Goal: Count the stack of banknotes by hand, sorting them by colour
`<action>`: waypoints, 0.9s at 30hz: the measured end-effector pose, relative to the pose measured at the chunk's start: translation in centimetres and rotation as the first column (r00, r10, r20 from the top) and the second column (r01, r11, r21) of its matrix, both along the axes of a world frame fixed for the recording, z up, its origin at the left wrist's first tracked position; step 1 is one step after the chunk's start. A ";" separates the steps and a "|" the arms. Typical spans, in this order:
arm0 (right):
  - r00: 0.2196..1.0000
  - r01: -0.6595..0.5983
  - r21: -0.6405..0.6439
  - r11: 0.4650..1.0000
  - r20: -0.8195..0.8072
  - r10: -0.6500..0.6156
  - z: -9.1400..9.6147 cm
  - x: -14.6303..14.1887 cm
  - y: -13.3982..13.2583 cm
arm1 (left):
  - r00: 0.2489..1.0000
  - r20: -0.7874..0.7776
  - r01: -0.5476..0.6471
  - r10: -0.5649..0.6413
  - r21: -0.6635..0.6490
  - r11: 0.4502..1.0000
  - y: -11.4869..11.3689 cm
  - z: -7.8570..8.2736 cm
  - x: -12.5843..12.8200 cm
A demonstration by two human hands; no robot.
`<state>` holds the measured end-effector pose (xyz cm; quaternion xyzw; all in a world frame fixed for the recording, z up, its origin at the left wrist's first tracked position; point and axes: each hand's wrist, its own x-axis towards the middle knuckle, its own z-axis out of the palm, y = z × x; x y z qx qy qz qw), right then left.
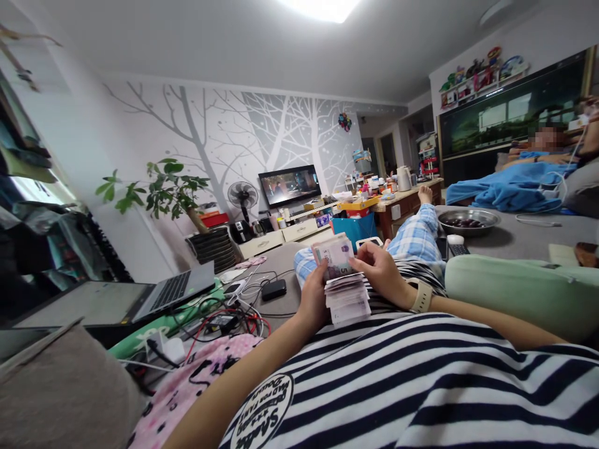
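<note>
A thick stack of banknotes [335, 254], the top one marked with a 5, stands between my hands above my lap. Its lower part [349, 302] bends back toward my striped shirt in a fanned pile. My left hand [312, 293] grips the stack from the left side, thumb on the front note. From the right, my right hand [381, 274] has its thumb and fingers closed at the stack's right edge; a pale watch band circles that wrist. The fingers behind the notes are hidden.
An open laptop [173, 290] lies at left beside tangled cables and a black box-shaped device [274, 289]. At right are a metal bowl [469, 221] of dark round items, a remote [457, 248] and a green cushion [519, 290]. Another person reclines under a blue blanket [510, 186].
</note>
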<state>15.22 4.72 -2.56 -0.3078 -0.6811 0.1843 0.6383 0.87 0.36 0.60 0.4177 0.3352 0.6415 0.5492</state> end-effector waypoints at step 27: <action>0.994 -0.102 -0.056 0.993 0.028 0.103 -0.2 0.5 0.8 | 0.963 -0.005 0.270 -0.271 -0.058 0.961 -0.3 -0.2 0.3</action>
